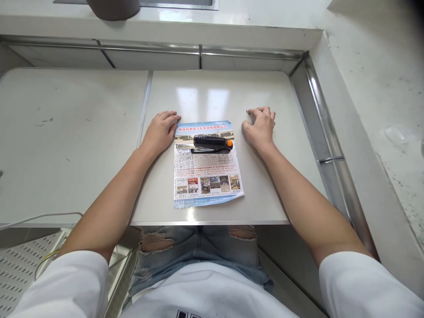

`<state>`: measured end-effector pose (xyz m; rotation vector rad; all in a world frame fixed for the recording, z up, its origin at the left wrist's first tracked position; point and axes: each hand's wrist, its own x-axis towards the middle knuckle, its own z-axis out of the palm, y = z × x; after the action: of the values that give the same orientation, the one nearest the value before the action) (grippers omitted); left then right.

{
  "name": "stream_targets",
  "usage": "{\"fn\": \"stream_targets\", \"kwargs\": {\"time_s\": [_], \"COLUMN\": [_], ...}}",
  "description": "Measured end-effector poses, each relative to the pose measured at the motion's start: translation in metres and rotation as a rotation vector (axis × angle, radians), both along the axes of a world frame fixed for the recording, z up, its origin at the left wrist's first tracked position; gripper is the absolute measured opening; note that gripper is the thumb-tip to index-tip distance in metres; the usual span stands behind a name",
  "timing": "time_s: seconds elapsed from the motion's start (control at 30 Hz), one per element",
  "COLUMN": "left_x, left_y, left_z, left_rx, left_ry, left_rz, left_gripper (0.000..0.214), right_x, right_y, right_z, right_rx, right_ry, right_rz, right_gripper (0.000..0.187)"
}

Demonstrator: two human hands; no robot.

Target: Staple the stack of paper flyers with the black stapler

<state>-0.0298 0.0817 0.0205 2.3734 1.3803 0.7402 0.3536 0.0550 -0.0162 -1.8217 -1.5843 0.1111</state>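
A stapler [212, 144], black with an orange end, lies on a printed flyer [208, 172]. Its slim metal part sticks out to the left. My left hand [161, 132] rests on the tabletop at the flyer's upper left edge, holding nothing, with its fingers loosely bent and thumb a little apart. To the right of the flyer, my right hand [260, 128] is on the table with curled fingers. A small grey piece [247, 111] shows at its index fingertip; the rest is hidden under the fingers, and I cannot make out its kind. Neither hand touches the stapler.
The white tabletop [265, 198] has a seam left of the flyer. Metal rails [251, 52] and a raised ledge [232, 33] border it behind and at right. A brown container [114, 9] stands at the back. A cable [43, 216] lies at the left front.
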Motion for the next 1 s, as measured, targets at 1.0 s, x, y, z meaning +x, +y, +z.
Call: {"fn": "stream_targets", "kwargs": {"time_s": [1.0], "left_x": [0.015], "left_y": [-0.025], "left_z": [0.016], "left_rx": [-0.130], "left_ry": [-0.430], "left_rz": [-0.075], "left_gripper": [0.029], "right_x": [-0.061], "right_y": [-0.040], "right_z": [0.035], "right_rx": [0.135], "right_ry": [0.043], "right_rz": [0.949], "right_gripper": [0.033]}}
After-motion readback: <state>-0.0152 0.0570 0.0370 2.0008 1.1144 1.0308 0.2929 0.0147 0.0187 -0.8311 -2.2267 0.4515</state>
